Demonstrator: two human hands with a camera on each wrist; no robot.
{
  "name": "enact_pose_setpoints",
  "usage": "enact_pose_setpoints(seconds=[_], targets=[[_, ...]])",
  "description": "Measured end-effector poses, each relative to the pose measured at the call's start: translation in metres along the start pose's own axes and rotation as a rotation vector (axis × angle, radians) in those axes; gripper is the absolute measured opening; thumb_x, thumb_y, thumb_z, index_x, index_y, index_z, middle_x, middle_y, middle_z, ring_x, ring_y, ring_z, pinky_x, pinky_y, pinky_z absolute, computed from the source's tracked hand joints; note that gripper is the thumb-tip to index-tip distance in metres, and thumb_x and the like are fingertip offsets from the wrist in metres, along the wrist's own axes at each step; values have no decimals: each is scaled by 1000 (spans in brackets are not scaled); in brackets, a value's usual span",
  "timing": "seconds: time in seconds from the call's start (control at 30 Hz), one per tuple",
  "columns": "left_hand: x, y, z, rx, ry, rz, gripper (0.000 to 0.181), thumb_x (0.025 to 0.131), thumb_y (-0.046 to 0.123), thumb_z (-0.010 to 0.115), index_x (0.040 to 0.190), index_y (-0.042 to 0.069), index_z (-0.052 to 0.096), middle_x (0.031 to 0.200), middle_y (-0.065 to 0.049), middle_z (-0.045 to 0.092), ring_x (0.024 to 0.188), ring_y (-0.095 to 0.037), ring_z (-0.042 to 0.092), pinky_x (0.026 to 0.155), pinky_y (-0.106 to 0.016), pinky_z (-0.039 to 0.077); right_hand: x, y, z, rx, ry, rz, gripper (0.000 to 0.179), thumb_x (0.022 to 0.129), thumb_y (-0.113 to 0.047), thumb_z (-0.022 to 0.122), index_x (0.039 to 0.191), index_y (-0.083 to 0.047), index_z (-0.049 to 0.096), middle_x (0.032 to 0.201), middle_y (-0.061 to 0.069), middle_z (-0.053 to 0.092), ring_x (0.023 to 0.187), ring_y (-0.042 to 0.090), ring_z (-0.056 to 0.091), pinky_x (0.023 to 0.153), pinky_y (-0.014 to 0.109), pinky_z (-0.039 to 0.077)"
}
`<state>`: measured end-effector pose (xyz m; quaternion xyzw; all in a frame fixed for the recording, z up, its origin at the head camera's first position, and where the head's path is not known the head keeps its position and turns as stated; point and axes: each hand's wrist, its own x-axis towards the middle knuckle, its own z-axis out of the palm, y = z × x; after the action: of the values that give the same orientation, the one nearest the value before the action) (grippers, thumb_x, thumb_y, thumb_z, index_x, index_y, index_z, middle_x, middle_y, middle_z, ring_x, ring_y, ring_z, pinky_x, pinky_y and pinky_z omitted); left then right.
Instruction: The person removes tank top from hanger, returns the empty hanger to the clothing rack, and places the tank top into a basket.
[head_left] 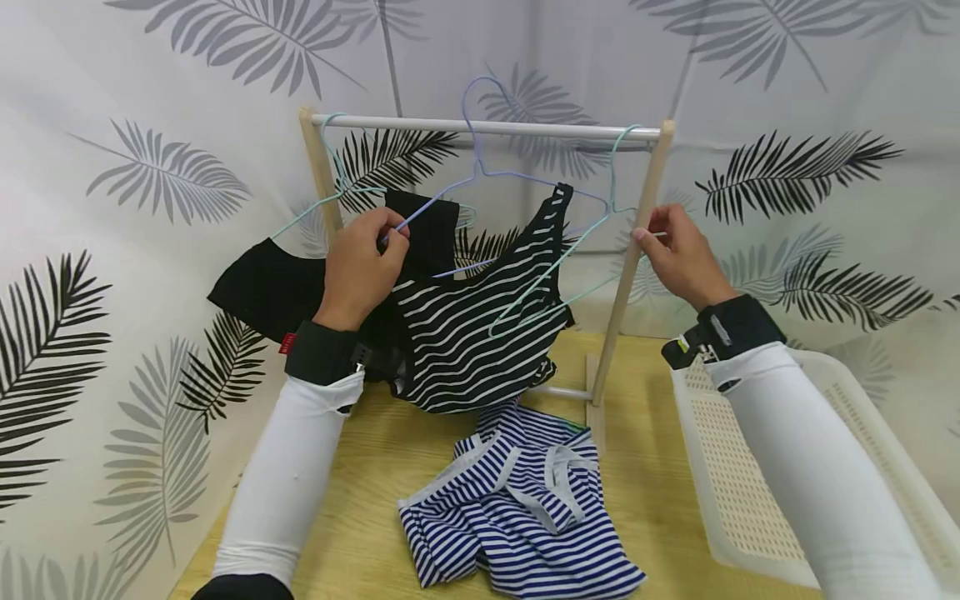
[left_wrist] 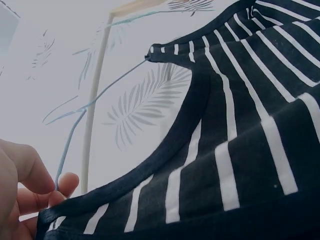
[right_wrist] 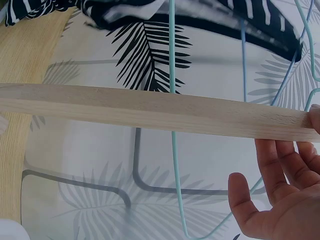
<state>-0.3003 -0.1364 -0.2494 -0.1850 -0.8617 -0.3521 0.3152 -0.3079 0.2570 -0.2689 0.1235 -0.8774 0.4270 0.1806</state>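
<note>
My left hand pinches one arm of a lilac-blue hanger beside a shoulder strap of a black-and-white striped tank top. The top's other strap sits on the hanger's far arm, in the left wrist view near the hanger wire. The hanger's hook rises above the rack's white bar; whether it rests on the bar I cannot tell. My right hand holds the rack's wooden post, thumb in front and fingers behind, near a mint hanger.
Black clothing hangs on another mint hanger at the left. A blue-and-white striped garment lies on the wooden table before the rack. A white plastic basket stands at the right, partly behind my right forearm.
</note>
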Motion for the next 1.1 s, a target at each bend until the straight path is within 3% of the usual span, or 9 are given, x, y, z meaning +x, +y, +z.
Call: enact_pose_setpoints(seconds=[0.37,0.6,0.77,1.1], targets=[[-15,-11,-31,31,60,29,21,92,13,48,93,1,64,88,-13,63,77,-25,53,66,-37,37,0,-1,-2,1,39,-2,39,102,-24,47,127,5,38,119,24,53,112,39,54,96,51,39],[-38,-17,-52,42,79,18,22,93,13,46,92,1,65,88,-12,63,77,-23,52,69,-35,38,-2,0,1,-5,11,2,40,103,-23,46,129,5,37,120,25,51,115,41,52,98,53,38],[-51,-14,-62,35,72,8,21,94,12,46,92,2,64,88,-12,63,78,-22,50,67,-34,37,-2,1,3,3,-3,22,42,103,-24,46,131,5,36,123,25,50,115,41,51,100,55,38],[-65,-5,-75,24,96,63,19,93,9,47,90,3,65,90,-8,64,76,-15,50,66,-27,35,-1,1,1,-9,7,11,41,103,-24,46,130,5,36,122,25,50,115,41,51,99,54,38]])
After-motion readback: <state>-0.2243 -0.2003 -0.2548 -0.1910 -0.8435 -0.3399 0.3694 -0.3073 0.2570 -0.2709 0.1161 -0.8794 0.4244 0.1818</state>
